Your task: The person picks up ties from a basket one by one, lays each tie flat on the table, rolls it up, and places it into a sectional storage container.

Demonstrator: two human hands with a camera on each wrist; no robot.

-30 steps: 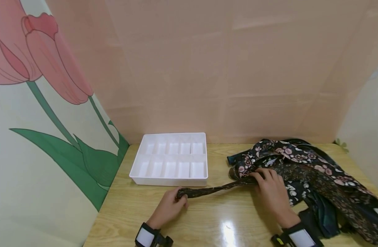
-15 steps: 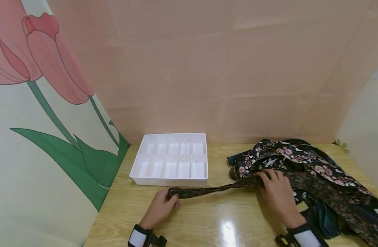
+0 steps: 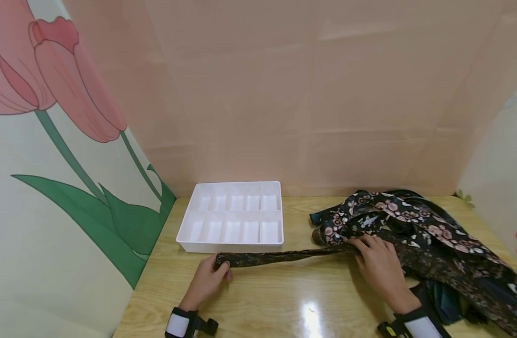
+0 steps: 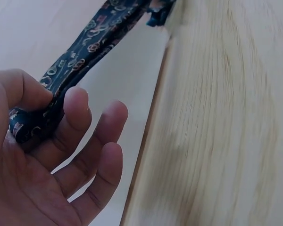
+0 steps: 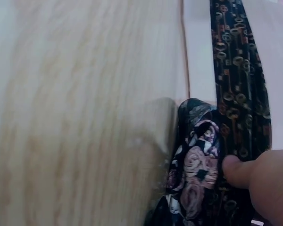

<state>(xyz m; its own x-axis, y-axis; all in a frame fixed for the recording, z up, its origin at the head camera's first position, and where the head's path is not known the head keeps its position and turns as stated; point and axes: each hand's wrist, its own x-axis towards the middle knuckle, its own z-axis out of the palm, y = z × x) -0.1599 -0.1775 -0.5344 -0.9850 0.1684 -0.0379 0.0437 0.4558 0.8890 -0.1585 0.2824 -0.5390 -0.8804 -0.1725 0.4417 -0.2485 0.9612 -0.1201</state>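
From where I stand, the left hand (image 3: pixel 206 278) pinches one end of a dark key-patterned strip (image 3: pixel 266 258), its remaining fingers (image 4: pixel 114 121) bent but free; the right hand (image 3: pixel 380 270) grips it beside the floral cloth heap (image 3: pixel 431 225). Holding both places seems to keep it nearly straight above the tabletop (image 3: pixel 266 305), just before the white compartment tray (image 3: pixel 228 247).

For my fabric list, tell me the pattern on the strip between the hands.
The strip has a key print on near-black, clearest in the right wrist view.
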